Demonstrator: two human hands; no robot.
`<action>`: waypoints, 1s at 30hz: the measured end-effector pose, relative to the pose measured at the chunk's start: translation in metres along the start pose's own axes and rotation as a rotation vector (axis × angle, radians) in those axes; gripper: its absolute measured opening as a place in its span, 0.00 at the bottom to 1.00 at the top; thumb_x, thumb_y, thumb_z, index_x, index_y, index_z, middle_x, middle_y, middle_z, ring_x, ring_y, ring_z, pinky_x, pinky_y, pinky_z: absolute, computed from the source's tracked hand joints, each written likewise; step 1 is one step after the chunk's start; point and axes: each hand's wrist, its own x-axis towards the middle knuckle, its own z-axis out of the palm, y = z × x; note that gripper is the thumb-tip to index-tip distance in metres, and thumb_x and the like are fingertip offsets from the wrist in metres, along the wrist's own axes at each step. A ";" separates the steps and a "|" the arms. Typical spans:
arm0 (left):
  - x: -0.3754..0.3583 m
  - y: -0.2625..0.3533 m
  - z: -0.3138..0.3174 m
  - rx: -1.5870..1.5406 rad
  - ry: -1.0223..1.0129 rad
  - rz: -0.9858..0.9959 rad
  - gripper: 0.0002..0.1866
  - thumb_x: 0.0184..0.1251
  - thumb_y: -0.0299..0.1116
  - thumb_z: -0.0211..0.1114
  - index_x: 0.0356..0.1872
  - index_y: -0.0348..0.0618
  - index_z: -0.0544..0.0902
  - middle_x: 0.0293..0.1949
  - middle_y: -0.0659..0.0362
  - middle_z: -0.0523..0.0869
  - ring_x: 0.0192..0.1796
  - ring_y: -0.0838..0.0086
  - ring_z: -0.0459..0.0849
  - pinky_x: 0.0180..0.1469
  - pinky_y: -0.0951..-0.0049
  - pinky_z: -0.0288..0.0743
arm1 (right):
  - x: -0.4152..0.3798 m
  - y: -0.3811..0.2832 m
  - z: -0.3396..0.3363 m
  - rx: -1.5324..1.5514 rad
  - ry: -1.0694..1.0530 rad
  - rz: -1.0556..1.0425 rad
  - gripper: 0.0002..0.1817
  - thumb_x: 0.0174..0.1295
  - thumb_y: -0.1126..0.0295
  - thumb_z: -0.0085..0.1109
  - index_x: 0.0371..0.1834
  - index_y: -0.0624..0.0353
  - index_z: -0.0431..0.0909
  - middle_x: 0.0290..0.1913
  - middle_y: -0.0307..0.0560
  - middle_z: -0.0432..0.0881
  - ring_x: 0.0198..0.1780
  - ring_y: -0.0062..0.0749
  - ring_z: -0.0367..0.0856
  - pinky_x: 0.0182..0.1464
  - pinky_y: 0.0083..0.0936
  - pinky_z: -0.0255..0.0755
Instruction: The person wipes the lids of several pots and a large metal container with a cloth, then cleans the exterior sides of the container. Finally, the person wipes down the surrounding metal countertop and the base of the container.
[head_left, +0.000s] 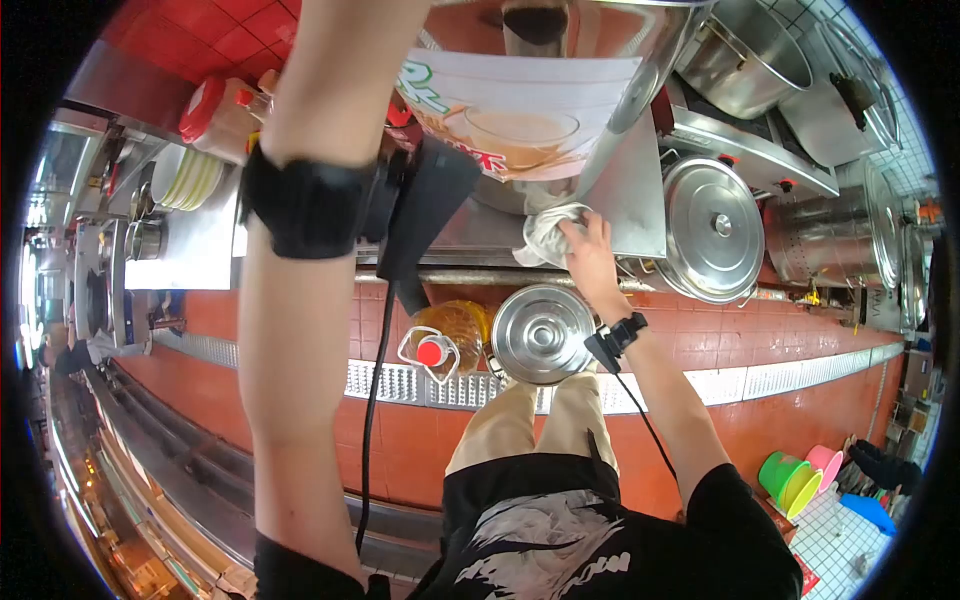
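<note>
My right hand (592, 252) is closed on a crumpled white cloth (543, 238), pressing it on the steel counter (635, 205) near its front edge. Just behind the cloth stands a large shiny steel container (625, 105) with a printed paper label (530, 115) showing a bowl. My left arm (310, 330) reaches up past the container's left side, and the hand itself lies beyond the top of the picture. Both wrists wear black strapped devices with cables.
On the floor below the counter are a lidded steel pot (543, 333) and a jug of yellow oil (452, 338) with a red cap. Another lidded pot (712, 230) stands right, beside a stove (745, 150). Stacked plates (185, 178) sit left. Colored buckets (785, 480) stand far right.
</note>
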 end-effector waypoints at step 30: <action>-0.333 -0.021 0.050 -0.764 0.117 -1.417 0.30 0.79 0.55 0.46 0.74 0.53 0.60 0.70 0.59 0.67 0.71 0.67 0.66 0.71 0.52 0.63 | 0.260 0.116 -0.105 1.584 -0.354 0.472 0.18 0.64 0.58 0.56 0.50 0.57 0.73 0.36 0.42 0.79 0.37 0.31 0.80 0.42 0.28 0.76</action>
